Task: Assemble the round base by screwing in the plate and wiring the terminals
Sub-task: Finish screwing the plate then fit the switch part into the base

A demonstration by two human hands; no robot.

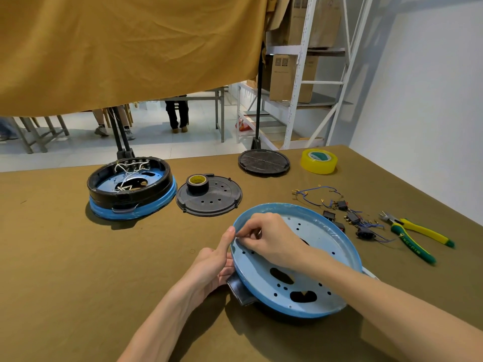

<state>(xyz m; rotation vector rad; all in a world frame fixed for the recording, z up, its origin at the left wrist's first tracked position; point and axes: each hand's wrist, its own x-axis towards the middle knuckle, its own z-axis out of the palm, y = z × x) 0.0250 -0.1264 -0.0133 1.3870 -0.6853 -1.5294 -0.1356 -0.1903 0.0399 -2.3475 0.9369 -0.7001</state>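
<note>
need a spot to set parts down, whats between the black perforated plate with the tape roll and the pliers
In the head view, between the black perforated plate and the pliers lie the blue round base's far rim and the loose wires with switches.

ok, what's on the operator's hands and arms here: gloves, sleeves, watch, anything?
Nothing worn that shows. The left hand and right hand are bare, with no gloves, rings or tape. Both forearms are bare to the frame edge: no sleeves, watch or wristband in view.
</note>
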